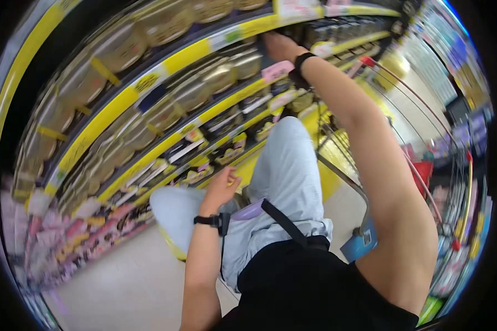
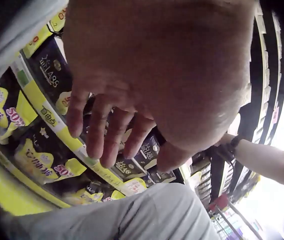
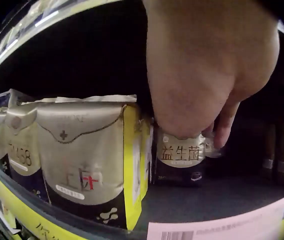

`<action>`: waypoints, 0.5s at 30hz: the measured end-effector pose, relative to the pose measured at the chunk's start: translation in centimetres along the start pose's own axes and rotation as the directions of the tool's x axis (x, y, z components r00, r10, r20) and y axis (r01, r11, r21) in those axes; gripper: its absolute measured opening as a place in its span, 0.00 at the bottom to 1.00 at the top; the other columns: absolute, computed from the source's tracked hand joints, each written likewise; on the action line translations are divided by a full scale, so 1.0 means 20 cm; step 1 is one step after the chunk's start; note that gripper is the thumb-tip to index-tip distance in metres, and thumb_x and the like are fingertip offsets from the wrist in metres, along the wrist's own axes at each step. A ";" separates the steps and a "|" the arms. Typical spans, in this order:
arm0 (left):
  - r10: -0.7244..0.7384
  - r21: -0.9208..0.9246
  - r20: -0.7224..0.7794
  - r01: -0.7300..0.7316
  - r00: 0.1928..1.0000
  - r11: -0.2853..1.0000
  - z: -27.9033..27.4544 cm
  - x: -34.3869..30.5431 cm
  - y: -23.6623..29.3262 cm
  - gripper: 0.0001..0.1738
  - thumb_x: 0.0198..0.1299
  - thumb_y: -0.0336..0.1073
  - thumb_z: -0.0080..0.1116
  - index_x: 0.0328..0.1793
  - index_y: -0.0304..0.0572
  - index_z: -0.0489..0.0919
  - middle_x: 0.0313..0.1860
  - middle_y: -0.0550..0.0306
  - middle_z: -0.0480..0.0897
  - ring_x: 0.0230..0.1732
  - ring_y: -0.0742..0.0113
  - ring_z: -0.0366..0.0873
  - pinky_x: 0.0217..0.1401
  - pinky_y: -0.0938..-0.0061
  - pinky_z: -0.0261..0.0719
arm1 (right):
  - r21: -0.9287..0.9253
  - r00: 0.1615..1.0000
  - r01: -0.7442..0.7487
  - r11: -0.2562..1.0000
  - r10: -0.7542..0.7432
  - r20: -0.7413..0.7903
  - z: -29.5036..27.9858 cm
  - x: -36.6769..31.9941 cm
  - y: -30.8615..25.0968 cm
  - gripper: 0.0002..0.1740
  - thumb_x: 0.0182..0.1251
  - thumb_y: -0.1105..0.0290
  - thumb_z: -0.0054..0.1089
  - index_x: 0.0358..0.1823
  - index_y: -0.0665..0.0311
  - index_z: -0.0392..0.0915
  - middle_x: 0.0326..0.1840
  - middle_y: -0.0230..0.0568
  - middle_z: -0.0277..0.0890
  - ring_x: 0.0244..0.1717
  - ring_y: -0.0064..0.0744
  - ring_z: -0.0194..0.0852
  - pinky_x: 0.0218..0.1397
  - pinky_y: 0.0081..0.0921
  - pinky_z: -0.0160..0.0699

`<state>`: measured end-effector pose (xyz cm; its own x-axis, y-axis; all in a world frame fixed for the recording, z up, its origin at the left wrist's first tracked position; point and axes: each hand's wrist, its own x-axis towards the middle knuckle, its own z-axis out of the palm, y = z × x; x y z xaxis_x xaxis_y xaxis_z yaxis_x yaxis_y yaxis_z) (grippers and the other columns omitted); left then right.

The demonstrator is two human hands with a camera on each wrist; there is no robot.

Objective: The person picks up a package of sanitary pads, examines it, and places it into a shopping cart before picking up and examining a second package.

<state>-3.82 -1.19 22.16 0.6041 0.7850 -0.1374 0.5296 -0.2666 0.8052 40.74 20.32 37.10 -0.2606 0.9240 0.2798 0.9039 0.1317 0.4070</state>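
Note:
My right hand [image 1: 280, 47] reaches deep between two shelves at the top of the head view. In the right wrist view it comes down over a small dark pouch [image 3: 181, 159] with a pale printed label, gripping its top edge. Most of the fingers are hidden behind the palm; one shows at the pouch's right side. The pouch stands upright on the dark shelf, beside a larger silver-and-yellow package [image 3: 84, 155]. Loosely bent and holding nothing, my left hand [image 1: 221, 190] hangs over the knees, in front of lower shelves with dark packs [image 2: 50, 70].
A pink price tag [image 3: 217, 225] sits on the shelf's front edge. Yellow-edged shelves [image 1: 182, 60] hold rows of gold packages. To the right stands a wire shopping cart [image 1: 411, 105], and a blue box [image 1: 360, 243] is on the floor near it.

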 end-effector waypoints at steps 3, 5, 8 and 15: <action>0.007 0.043 -0.026 -0.006 1.000 0.999 -0.01 0.03 0.04 0.23 0.64 0.46 0.65 0.61 0.45 0.76 0.43 0.51 0.87 0.45 0.50 0.85 0.48 0.59 0.82 | 0.084 0.973 -0.107 0.991 0.087 0.215 -0.17 0.13 -0.05 0.24 0.65 0.66 0.52 0.61 0.69 0.78 0.70 0.59 0.71 0.74 0.56 0.66 0.76 0.45 0.64; 0.003 0.032 -0.065 0.000 0.998 0.999 -0.01 0.02 0.05 0.21 0.65 0.47 0.64 0.58 0.45 0.78 0.43 0.51 0.87 0.46 0.50 0.85 0.48 0.58 0.82 | -0.025 0.997 -0.055 0.998 0.056 0.058 -0.07 0.20 -0.04 0.32 0.65 0.66 0.52 0.72 0.66 0.70 0.77 0.59 0.63 0.80 0.57 0.56 0.82 0.50 0.52; -0.045 -0.010 -0.032 0.045 0.998 0.999 0.00 0.03 0.00 0.20 0.65 0.48 0.63 0.56 0.46 0.80 0.44 0.52 0.87 0.47 0.50 0.85 0.48 0.58 0.82 | 0.019 0.986 -0.063 0.998 0.059 0.158 -0.09 0.27 -0.03 0.38 0.66 0.64 0.53 0.79 0.64 0.60 0.83 0.56 0.53 0.84 0.56 0.47 0.84 0.55 0.43; -0.037 -0.028 0.020 0.037 0.999 0.999 0.01 0.10 -0.17 0.17 0.66 0.40 0.65 0.55 0.39 0.80 0.41 0.54 0.86 0.41 0.64 0.83 0.47 0.69 0.81 | -0.131 0.989 -0.120 0.984 0.131 0.076 -0.07 0.14 -0.06 0.38 0.62 0.56 0.61 0.75 0.62 0.68 0.80 0.54 0.61 0.80 0.57 0.55 0.81 0.58 0.48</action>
<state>-4.26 1.17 19.09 0.5964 0.7826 -0.1785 0.5345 -0.2213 0.8157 38.52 22.22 38.67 -0.1137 0.9578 0.2642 0.8766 -0.0285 0.4803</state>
